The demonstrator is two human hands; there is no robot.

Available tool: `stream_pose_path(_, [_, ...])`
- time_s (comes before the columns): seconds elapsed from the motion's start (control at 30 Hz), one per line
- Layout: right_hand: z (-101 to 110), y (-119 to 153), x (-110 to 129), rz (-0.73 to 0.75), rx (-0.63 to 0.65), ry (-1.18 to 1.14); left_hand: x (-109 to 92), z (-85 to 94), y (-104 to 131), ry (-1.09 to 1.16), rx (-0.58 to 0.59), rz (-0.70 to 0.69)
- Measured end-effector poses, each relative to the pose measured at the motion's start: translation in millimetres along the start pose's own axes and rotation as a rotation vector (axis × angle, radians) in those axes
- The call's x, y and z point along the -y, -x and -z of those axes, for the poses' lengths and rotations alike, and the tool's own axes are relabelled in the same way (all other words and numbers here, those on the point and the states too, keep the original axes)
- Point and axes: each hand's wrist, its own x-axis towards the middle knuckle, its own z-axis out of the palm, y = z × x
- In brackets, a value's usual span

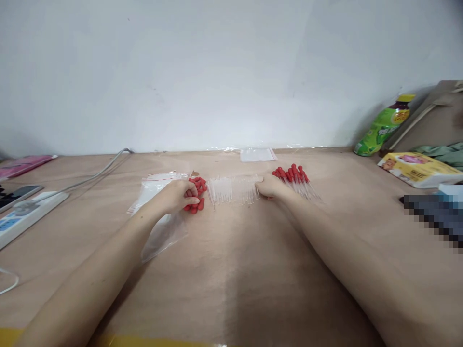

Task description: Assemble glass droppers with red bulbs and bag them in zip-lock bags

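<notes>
My left hand [180, 195] is closed in a pinch at a small pile of red rubber bulbs [200, 205], with one bulb between thumb and fingers. To the right of the pile lies a row of thin clear dropper tubes [221, 189], side by side. At the right end of that row my right hand [269, 187] pinches one clear tube. Just beyond this hand, several droppers with red bulbs [294, 174] fitted on clear tubes lie fanned out together. Clear plastic zip bags [164, 236] rest under and beside my left wrist.
A flat clear bag [257, 154] lies by the wall. At right are a green drink bottle [385, 125], a yellow package [421, 169] and a dark pixelated object [434, 214]. A power strip [36, 212], its grey cable, a phone [18, 196] and a pink packet [27, 166] are at left.
</notes>
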Motion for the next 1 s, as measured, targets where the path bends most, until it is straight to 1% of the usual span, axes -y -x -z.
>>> stream_pose_path(0.07, [3, 8, -1, -0.027, -0.006, -0.022, -2, 0.4, 0, -0.033, -0.035, 0.013])
stream_pose_path(0.17, [7, 28, -4, -0.002, -0.068, -0.047, -3, 2.7, -1, -0.126, -0.119, 0.052])
stream_pose_path(0.23, [6, 45, -7, 0.09, -0.135, -0.089, -2, 5.7, 0, -0.178, -0.173, 0.075])
stream_pose_path(0.3, [4, 60, -11, 0.234, -0.201, -0.146, -3, 8.9, 2, -0.191, -0.226, 0.074])
stream_pose_path(0.37, [0, 74, -14, 0.353, -0.254, -0.173, -6, 9.6, 5, -0.122, -0.282, 0.063])
stream_pose_path(0.4, [-2, 80, -16, 0.395, -0.274, -0.171, -9, 7.9, 5, -0.032, -0.292, 0.052])
stream_pose_path(0.43, [-4, 85, -17, 0.436, -0.29, -0.163, -13, 4.2, 6, 0.092, -0.281, 0.036])
stream_pose_path(0.5, [-7, 94, -20, 0.523, -0.319, -0.158, -23, -9.4, 5, 0.4, -0.222, -0.008])
stream_pose_path(0.53, [-8, 98, -21, 0.558, -0.327, -0.165, -28, -19.1, 4, 0.534, -0.194, -0.032])
stream_pose_path(0.6, [-9, 105, -23, 0.589, -0.32, -0.186, -40, -41.5, 1, 0.745, -0.204, -0.08])
stream_pose_path(0.63, [-9, 108, -24, 0.592, -0.3, -0.196, -45, -52.9, 0, 0.828, -0.172, -0.087])
stream_pose_path(0.7, [-9, 113, -26, 0.59, -0.24, -0.214, -53, -72.6, -1, 0.927, -0.102, -0.05])
stream_pose_path(0.77, [-10, 114, -27, 0.572, -0.207, -0.231, -59, -85.4, -1, 0.99, -0.068, 0.015])
stream_pose_path(0.87, [-11, 114, -27, 0.529, -0.243, -0.25, -61, -92.9, 0, 0.999, -0.09, 0.053])
stream_pose_path(1.0, [-13, 113, -27, 0.542, -0.249, -0.237, -59, -95.6, -1, 1.046, -0.102, 0.028])
